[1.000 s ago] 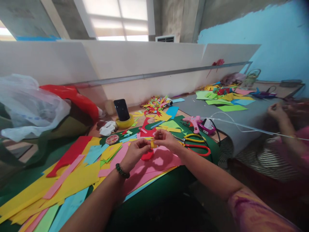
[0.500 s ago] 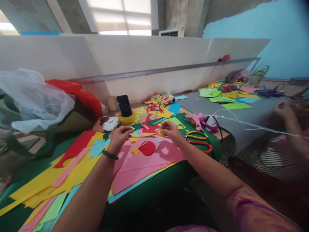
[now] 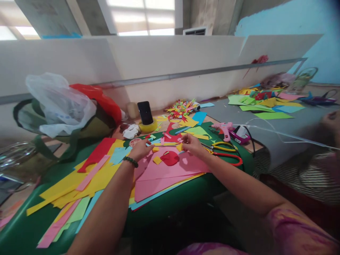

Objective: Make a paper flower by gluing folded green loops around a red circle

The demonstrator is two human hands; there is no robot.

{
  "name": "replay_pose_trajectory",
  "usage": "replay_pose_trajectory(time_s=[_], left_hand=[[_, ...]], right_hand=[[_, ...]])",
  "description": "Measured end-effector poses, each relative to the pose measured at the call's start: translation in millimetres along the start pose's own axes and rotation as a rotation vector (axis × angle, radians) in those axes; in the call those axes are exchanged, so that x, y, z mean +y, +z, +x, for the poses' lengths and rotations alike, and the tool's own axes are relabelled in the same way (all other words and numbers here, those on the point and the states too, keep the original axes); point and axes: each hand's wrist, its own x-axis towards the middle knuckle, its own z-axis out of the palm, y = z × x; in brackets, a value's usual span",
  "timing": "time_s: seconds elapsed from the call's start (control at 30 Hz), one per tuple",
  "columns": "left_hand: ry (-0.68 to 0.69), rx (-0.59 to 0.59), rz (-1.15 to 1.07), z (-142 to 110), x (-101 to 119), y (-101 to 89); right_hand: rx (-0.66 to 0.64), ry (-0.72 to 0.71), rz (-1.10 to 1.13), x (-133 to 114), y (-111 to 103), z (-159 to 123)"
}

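Note:
My left hand (image 3: 142, 150) is closed in a pinch low over the pink paper (image 3: 156, 180), its fingertips beside a small yellow paper piece (image 3: 155, 149). I cannot make out what it pinches, if anything. My right hand (image 3: 193, 144) is closed on a small yellow paper square (image 3: 180, 147). Between the hands lies a red paper circle (image 3: 170, 158) with a tiny yellowish-green strip on it. Another yellow square (image 3: 157, 160) overlaps the pink sheet left of the circle. Scissors with red and yellow handles (image 3: 227, 154) rest right of my right hand.
A pink glue gun (image 3: 224, 130) lies behind the scissors. A phone (image 3: 145, 112) leans upright in a yellow tape roll (image 3: 148, 126). Coloured paper strips (image 3: 79, 184) cover the left side, near a bag with plastic bags (image 3: 66, 109). Another person's hand (image 3: 332, 122) shows at far right.
My left hand has come down towards the yellow piece on the pink paper. My right hand still pinches its yellow square. The whole view has shifted slightly left.

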Motion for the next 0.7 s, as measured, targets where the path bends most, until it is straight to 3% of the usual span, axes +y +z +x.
replay_pose_trajectory(time_s=[0.13, 0.23, 0.43, 0.7], left_hand=[[-0.027, 0.020, 0.026, 0.9, 0.2, 4.3], [-0.026, 0.021, 0.034, 0.0, -0.8, 0.0], [0.025, -0.268, -0.050, -8.8, 2.1, -7.6], [0.051, -0.446, -0.081, -18.6, 14.0, -6.6]], right_hand=[[-0.080, -0.092, -0.101, -19.6, 7.7, 7.9], [-0.115, -0.179, -0.239, -27.5, 26.0, 23.6], [-0.183, -0.190, -0.428, -15.3, 58.7, 40.9], [-0.070, -0.355, -0.621, -12.5, 45.4, 37.1]])
